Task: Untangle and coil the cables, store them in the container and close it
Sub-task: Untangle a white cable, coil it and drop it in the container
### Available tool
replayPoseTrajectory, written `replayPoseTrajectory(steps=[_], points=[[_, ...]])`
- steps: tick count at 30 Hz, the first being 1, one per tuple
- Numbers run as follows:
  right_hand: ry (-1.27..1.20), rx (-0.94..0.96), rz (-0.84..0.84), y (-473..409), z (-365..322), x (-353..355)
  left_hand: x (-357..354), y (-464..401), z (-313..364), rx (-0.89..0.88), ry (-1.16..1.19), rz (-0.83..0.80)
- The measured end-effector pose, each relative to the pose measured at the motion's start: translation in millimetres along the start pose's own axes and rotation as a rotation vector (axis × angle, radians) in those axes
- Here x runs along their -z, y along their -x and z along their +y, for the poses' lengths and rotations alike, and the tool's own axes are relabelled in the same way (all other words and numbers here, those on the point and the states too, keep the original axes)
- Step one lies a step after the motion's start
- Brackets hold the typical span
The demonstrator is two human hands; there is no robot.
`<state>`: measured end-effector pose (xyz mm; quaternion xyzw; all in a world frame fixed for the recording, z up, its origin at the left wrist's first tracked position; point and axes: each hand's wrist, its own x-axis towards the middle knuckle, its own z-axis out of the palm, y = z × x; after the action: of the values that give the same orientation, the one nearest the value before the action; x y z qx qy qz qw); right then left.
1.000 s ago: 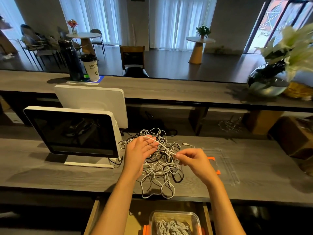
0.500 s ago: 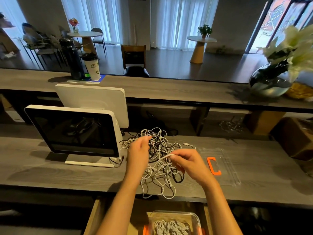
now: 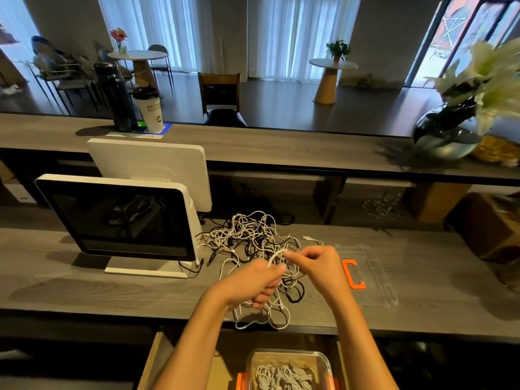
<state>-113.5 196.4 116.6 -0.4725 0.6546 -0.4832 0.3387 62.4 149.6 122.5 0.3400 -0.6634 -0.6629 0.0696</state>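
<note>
Grey wooden counter, cable tangle in middle. Left hand fisted round white cable; right hand pinches loop. Cables light, floppy, snag-prone; best gripped near plug.

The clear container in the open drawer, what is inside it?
Inside the clear container lie coiled white cables. The frame's lower edge cuts off its near part, so the rest is unseen.

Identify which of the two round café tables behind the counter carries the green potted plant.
The right-hand round table holds the green plant; the left one carries a vase of pink-orange flowers.
</note>
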Motion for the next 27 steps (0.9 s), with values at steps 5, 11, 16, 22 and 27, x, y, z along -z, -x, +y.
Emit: replayPoseTrajectory(steps=[5, 11, 16, 22, 27], points=[[-0.075, -0.062, -0.059, 3.4, 4.3, 11.0, 18.5, -1.5, 1.0, -0.147, 0.206, 0.561], [-0.071, -0.035, -0.242, 3.3, 10.5, 11.1, 27.0, -1.0, 11.8, -0.436, 1.273, 0.644], [-0.026, 0.046, -0.373, 7.5, 5.7, 12.4, 32.7, 1.5, 4.9, -0.292, 0.717, 1.046], [-0.081, 0.148, -0.29, 6.7, -17.5, -1.5, 17.1, -4.7, 7.0, -0.067, -0.204, 0.79], [-0.061, 0.105, -0.112, 1.8, -17.4, -8.2, 1.0, 1.7, 9.4, 0.088, 0.048, 0.109]])
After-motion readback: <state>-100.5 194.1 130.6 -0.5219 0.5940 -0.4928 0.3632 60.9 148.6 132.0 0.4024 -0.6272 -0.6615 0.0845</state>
